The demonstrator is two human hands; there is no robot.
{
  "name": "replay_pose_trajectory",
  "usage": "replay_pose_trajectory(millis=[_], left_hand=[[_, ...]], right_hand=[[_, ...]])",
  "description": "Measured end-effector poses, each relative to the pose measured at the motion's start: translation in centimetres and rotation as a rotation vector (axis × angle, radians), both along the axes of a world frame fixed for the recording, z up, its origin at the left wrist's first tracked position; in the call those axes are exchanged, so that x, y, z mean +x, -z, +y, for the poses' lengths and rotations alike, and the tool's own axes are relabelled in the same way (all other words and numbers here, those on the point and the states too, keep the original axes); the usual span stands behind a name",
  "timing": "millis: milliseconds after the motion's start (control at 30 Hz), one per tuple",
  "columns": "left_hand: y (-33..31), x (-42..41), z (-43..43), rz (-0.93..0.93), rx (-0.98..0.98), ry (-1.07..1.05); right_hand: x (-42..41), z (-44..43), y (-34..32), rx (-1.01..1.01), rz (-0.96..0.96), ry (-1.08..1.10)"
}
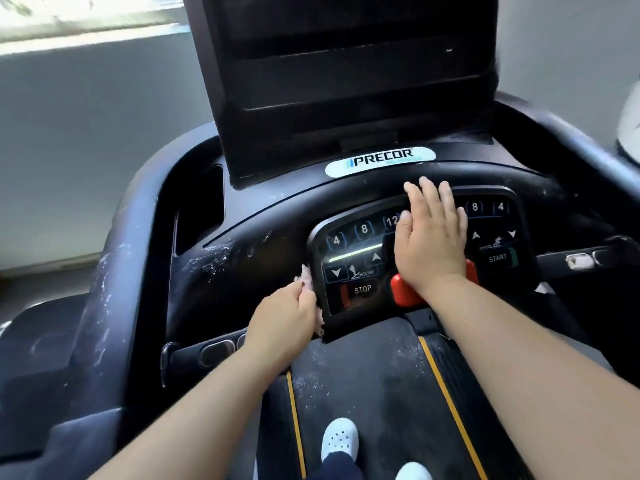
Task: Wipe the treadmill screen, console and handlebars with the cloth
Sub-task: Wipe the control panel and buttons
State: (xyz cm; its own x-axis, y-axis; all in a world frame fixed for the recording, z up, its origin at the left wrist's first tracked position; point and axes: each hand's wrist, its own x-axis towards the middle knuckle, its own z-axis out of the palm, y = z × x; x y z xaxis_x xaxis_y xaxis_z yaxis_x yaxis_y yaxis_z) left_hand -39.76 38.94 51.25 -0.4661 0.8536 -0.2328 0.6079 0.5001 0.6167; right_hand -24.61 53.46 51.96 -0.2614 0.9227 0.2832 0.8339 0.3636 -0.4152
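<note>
The left hand's (287, 320) fingers pinch the cloth (306, 277) at the console (263, 209). The right hand (431, 237) lies flat on it, fingers together.

Plain grey wall (86, 150) on the left side, bright daylit window (86, 8) way up in the upper left, greyish floor (34, 289) below.

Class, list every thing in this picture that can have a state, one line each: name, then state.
screen: dark.
console: dusty, white specks on its left side.
keypad: a green bar lit.
left hand: curled round the cloth.
cloth: bunched, against the keypad's left edge.
right hand: flat, fingers straight, resting on the keypad.
belt: dusty.
</note>
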Motion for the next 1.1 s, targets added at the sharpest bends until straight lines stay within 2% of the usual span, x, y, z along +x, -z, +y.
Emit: replay_pose_trajectory(millis=[33,100,133,200,267,300,367,400,467,533,600,700,767,800,933,1033,1100], left_hand=[[0.0,-0.4,0.0,0.028,-0.026,0.027],[-0.2,-0.8,-0.3,0.094,-0.019,0.036],[-0.5,-0.8,-0.7,0.129,0.035,0.016],[-1.4,0.1,-1.8,0.096,0.266,-0.048],[-2.6,2.3,-3.1,0.047,0.504,0.023],[-3.0,3.6,-3.6,0.02,0.55,0.121],[-3.4,6.1,-3.7,-0.081,0.482,0.311],[-3.5,7.1,-3.3,-0.11,0.428,0.395],[-3.3,8.4,-2.0,-0.077,0.406,0.546],[-3.6,9.0,-0.2,-0.022,0.44,0.622],[-4.2,8.7,2.6,0.119,0.495,0.634],[-4.7,7.4,8.0,0.597,0.566,0.717],[-4.1,5.8,11.0,0.839,0.484,0.839],[-3.6,5.1,11.8,0.903,0.437,0.895],[-2.0,4.1,12.1,0.955,0.427,0.921],[-2.2,4.5,12.1,0.921,0.46,0.921],[-2.1,4.4,12.1,0.929,0.476,0.915]], right_hand=[[0.2,-0.4,-0.4,-0.056,0.057,-0.03],[0.9,-2.4,-1.1,-0.167,0.298,-0.058],[1.5,-4.1,-1.3,-0.203,0.447,-0.024],[2.7,-8.1,-0.9,-0.282,0.69,0.123],[4.0,-11.3,0.0,-0.543,0.952,0.243],[4.5,-12.3,0.2,-0.745,1.134,0.242],[5.8,-13.3,0.1,-1.169,1.529,0.137],[6.7,-13.6,-0.2,-1.295,1.645,0.083],[8.0,-13.4,-0.2,-1.401,1.712,-0.022],[8.8,-12.8,0.2,-1.349,1.77,0.004],[10.1,-11.8,1.9,-1.214,1.881,0.142],[12.1,-9.6,4.3,-1.029,2.064,0.372],[13.6,-7.5,6.3,-0.927,2.162,0.566],[14.2,-6.5,7.2,-0.883,2.187,0.644],[14.0,-2.4,8.3,-0.842,2.088,0.809],[11.8,-1.0,7.8,-0.889,2.156,0.731],[9.6,-2.0,7.8,-0.985,2.085,0.674]])
